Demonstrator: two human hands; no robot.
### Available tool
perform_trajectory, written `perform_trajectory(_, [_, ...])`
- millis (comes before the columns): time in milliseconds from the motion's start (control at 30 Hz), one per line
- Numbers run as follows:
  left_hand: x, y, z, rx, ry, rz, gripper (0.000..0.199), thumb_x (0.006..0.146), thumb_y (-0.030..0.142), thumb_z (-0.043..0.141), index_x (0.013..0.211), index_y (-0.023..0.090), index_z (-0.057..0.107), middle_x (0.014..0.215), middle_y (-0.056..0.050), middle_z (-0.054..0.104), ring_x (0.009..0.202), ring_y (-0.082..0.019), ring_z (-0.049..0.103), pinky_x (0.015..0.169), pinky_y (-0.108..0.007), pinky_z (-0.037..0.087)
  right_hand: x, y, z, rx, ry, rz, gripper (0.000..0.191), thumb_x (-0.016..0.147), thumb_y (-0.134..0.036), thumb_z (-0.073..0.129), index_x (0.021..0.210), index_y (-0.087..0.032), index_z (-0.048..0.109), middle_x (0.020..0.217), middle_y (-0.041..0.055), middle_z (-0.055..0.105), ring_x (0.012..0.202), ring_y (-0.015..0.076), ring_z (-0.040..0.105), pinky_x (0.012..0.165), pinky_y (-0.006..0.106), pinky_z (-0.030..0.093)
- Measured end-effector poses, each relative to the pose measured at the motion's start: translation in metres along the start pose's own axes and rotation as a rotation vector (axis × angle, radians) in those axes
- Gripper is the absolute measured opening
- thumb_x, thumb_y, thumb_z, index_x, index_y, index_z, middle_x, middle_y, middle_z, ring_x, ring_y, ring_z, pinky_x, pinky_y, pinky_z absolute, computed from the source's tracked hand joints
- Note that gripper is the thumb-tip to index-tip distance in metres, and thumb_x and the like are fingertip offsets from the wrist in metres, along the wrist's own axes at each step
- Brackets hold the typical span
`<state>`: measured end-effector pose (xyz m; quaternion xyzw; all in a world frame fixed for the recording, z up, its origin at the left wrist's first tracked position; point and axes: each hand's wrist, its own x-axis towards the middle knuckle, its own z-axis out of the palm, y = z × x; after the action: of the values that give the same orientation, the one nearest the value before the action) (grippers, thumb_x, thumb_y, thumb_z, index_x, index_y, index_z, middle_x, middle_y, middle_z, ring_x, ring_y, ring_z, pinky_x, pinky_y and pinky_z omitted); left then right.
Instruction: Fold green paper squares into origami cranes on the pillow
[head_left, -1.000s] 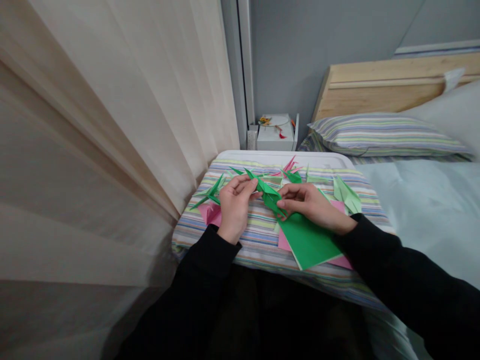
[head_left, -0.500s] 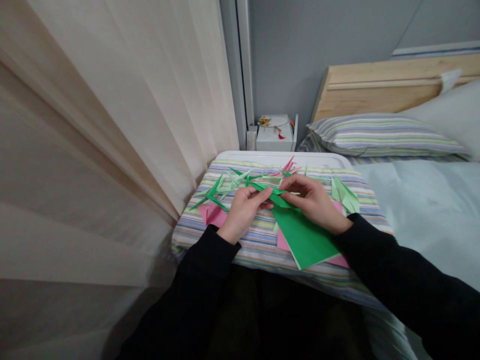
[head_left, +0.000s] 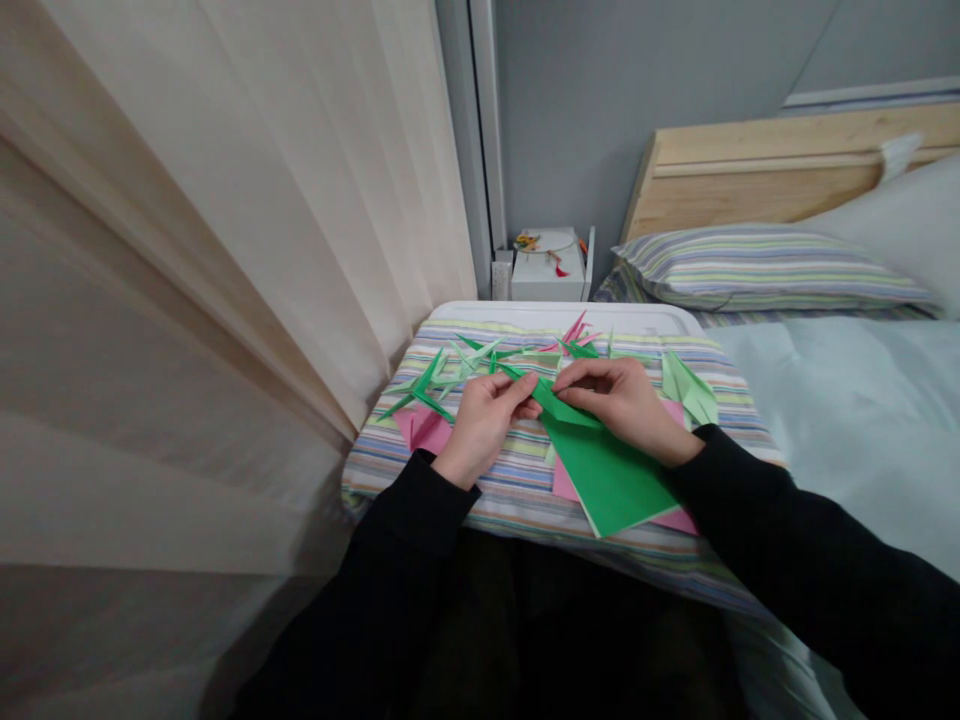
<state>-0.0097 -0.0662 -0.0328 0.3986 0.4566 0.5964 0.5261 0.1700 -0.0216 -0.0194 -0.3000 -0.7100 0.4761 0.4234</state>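
Observation:
Between my hands is a narrow folded piece of green paper (head_left: pixel 561 406), tilted slightly above the table. My left hand (head_left: pixel 491 415) pinches its left end between thumb and fingers. The fingertips of my right hand (head_left: pixel 619 400) are closed on its upper edge near the middle. Below it lies a flat stack of green paper sheets (head_left: pixel 609 478), with pink paper (head_left: pixel 564 482) showing from underneath. Folded green origami cranes (head_left: pixel 424 385) lie left of my left hand, beside a folded pink paper (head_left: pixel 425 428). The fingertips partly hide the folds of the held piece.
A striped cloth (head_left: pixel 510 510) covers the small table, whose white edge (head_left: pixel 637 318) shows behind. Pink origami (head_left: pixel 574 332) and a light green folded paper (head_left: pixel 688 388) lie on it. A curtain (head_left: pixel 262 250) hangs at left; a bed (head_left: pixel 847 400) stands at right. Behind is a white cabinet (head_left: pixel 547 275).
My right fingers have shifted slightly left along the green paper, nearer my left thumb. The held piece now lies a little flatter and shows more of its front face.

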Motion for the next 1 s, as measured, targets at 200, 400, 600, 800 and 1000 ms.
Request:
perform_trajectory(200, [-0.0043,0.0032,0.0016,0.158,-0.041,0.113,0.041,0.078,0.048,0.082,0.06,0.016,0.062,0.055,-0.001,0.064,0.05,-0.011,0.057,0.054,-0.025,0.047,-0.0002,-0.0027,-0.0015,0.046,-0.021,0.025,0.013,0.08,-0.031,0.074,0.08,-0.019,0.07,0.079,0.0018,0.07,0.07,0.016,0.062,0.066,0.029,0.049])
perform_trajectory(400, [-0.0061,0.0039,0.0019,0.179,-0.041,0.155,0.041,0.077,0.046,0.083,0.059,0.017,0.061,0.054,0.0,0.063,0.049,-0.011,0.055,0.052,-0.025,0.044,-0.0013,-0.0005,0.0022,0.028,-0.143,0.103,0.035,0.089,-0.051,0.071,0.074,-0.02,0.066,0.068,0.0015,0.064,0.061,0.0161,0.058,0.06,0.03,0.047])
perform_trajectory(600, [-0.0016,0.0008,-0.001,0.106,0.009,0.19,0.037,0.077,0.041,0.084,0.06,0.017,0.061,0.057,0.001,0.063,0.053,-0.01,0.056,0.059,-0.026,0.047,-0.0006,0.0014,0.0023,0.016,-0.118,0.101,0.038,0.083,-0.054,0.077,0.073,-0.018,0.065,0.067,-0.0003,0.06,0.06,0.0132,0.051,0.056,0.027,0.04])
perform_trajectory(800, [-0.0005,-0.0004,-0.0027,0.126,-0.001,0.234,0.035,0.078,0.038,0.083,0.059,0.017,0.062,0.057,0.0,0.063,0.056,-0.011,0.057,0.062,-0.026,0.048,0.0004,0.0024,0.0027,0.048,-0.127,0.114,0.04,0.082,-0.054,0.078,0.072,-0.018,0.063,0.066,-0.001,0.059,0.06,0.0125,0.05,0.057,0.027,0.04])
perform_trajectory(1000, [-0.0049,0.0051,0.0002,0.202,-0.017,0.258,0.035,0.079,0.038,0.082,0.058,0.017,0.062,0.055,0.0,0.063,0.054,-0.012,0.057,0.058,-0.026,0.046,-0.0004,0.0004,0.0034,0.025,-0.14,0.111,0.037,0.084,-0.054,0.075,0.077,-0.018,0.069,0.07,0.001,0.064,0.063,0.0141,0.053,0.06,0.028,0.043])
